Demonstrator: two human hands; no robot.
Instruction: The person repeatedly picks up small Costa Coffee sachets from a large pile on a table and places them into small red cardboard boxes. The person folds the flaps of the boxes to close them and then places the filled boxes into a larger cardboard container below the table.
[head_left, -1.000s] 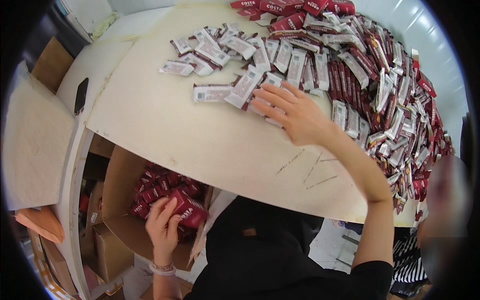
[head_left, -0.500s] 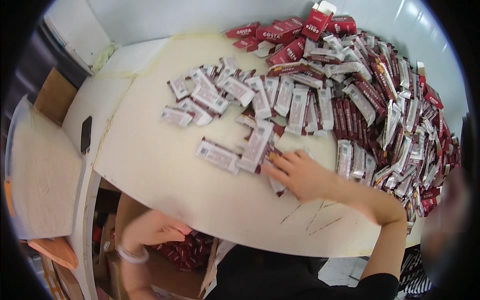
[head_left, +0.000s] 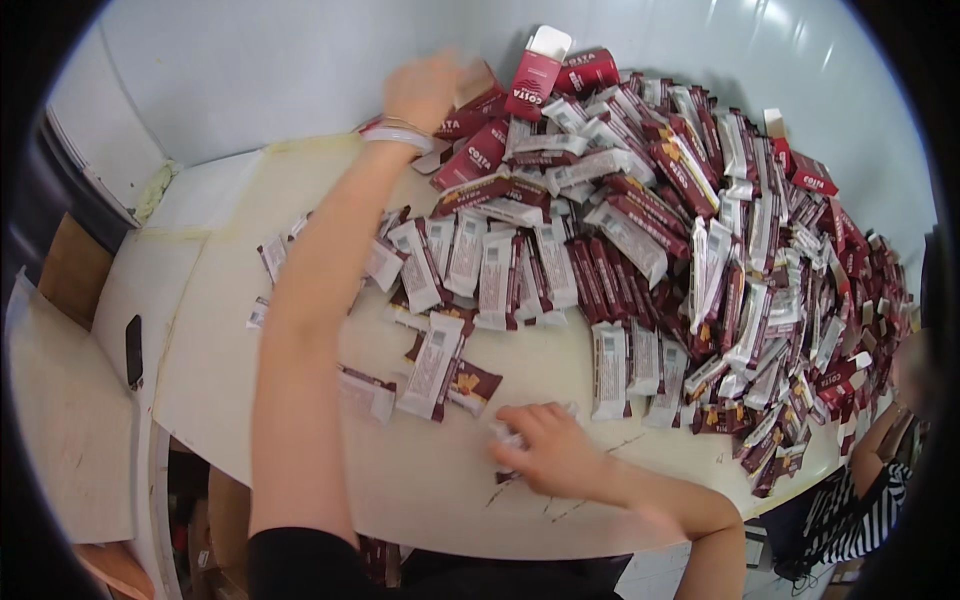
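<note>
Got plain pale grey-blue walls (head_left: 270, 70) behind the table (head_left: 215, 340) and round the right side, with bright streaks of light (head_left: 800, 35) glinting near the top. Tabletop's cream and pretty worn, kinda yellowish along the back edge. Open storage space (head_left: 187, 478) underneath at left. Also spotting a white panel (head_left: 95, 130) far left, plus a sliver of whitish floor (head_left: 655, 575) down low.
</note>
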